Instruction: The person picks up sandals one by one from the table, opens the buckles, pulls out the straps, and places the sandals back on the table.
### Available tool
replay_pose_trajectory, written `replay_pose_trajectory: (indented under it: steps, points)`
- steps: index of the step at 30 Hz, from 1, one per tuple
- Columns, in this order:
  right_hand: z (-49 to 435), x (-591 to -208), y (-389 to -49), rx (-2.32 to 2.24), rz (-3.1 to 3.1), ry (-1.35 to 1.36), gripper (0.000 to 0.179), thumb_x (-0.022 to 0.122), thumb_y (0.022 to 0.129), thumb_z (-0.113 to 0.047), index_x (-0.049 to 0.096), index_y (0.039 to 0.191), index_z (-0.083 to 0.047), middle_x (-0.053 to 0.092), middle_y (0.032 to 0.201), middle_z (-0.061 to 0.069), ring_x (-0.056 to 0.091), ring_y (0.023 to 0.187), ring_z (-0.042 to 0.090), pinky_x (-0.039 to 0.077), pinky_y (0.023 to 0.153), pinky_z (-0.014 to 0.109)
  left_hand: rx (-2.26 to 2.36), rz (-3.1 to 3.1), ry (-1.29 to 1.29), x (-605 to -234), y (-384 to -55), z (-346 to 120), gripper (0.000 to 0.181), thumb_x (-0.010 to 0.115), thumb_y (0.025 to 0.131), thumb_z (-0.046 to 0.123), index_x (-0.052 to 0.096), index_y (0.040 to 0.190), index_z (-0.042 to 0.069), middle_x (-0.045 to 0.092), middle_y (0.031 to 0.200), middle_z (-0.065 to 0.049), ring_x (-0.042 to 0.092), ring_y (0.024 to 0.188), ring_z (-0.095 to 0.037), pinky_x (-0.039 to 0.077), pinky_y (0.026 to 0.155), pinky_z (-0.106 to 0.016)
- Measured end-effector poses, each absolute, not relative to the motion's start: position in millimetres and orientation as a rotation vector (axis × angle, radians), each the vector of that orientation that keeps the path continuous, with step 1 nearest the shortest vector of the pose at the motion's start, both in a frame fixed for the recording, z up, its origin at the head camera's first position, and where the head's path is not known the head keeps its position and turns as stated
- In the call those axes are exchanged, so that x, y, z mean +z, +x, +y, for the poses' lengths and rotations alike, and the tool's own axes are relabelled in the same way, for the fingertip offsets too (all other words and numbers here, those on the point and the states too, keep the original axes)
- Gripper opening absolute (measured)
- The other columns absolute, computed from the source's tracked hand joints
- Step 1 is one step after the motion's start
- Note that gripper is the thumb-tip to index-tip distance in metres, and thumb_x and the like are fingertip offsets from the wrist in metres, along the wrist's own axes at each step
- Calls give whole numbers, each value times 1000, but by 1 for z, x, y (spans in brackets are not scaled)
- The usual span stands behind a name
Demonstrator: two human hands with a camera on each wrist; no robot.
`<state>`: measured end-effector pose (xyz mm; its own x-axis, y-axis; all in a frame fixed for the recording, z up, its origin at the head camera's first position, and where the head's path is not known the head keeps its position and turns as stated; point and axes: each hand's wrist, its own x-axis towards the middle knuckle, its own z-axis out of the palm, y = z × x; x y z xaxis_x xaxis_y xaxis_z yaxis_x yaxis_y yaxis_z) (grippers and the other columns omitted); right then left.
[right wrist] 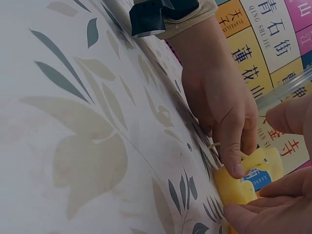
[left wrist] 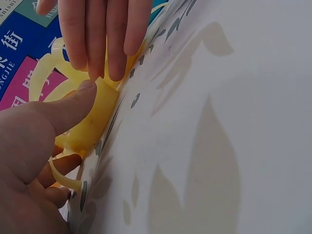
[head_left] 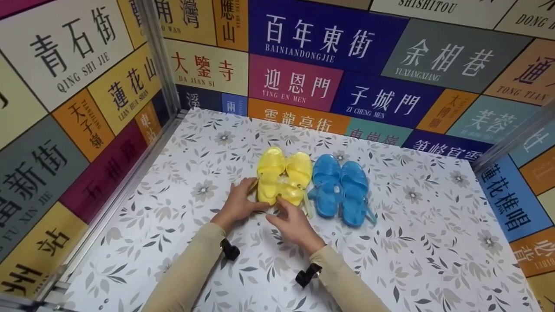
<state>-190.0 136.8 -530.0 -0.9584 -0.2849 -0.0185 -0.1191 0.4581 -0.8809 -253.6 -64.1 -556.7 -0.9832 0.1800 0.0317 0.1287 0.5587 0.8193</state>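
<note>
A pair of yellow jelly sandals lies side by side on the floral-patterned surface, toes pointing away from me. My left hand grips the left yellow sandal at its heel, thumb across the back and fingers along the outer side. In the left wrist view that thumb presses the heel, and a thin strap loops over the fingers. My right hand has its straight fingers on the heel of the right yellow sandal, with the thumb held apart. Both wrists wear a small black camera.
A pair of blue jelly sandals lies just to the right of the yellow ones, heels toward me, a strap sticking out. Behind stands a wall of colourful street-name panels. A metal frame post rises at the back left corner.
</note>
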Motion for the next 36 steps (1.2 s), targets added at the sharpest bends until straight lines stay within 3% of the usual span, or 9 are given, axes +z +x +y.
replay_pose_trajectory:
  steps: [12,20,27,36]
  points:
    - [130,-538,-188,-1625,2452,-354,68,69,101,-19,39,155,11,50,152,31,53,139,43,46,114,50,1414,2700,236,-557,-249,-72,94,94,78,38,48,154,7,52,158,-12,41,151,-32,3,130,-50]
    - [129,-539,-187,-1684,2398,-359,67,68,102,-15,38,154,12,47,155,32,49,143,43,43,116,50,1418,2718,288,-556,-245,-82,91,94,78,36,51,152,5,56,154,-14,46,147,-33,8,130,-52]
    - [129,-541,-187,-1683,2379,-401,64,68,101,-11,39,153,15,44,156,34,48,143,44,44,115,50,1391,2711,341,-554,-239,-86,91,94,78,37,50,152,5,56,153,-14,46,147,-32,-1,130,-52]
    - [125,-540,-181,-1674,2353,-456,62,68,102,-12,42,151,14,45,155,33,50,142,43,46,113,50,1394,2727,383,-555,-229,-93,86,95,77,34,54,148,10,59,150,-13,50,144,-33,1,129,-57]
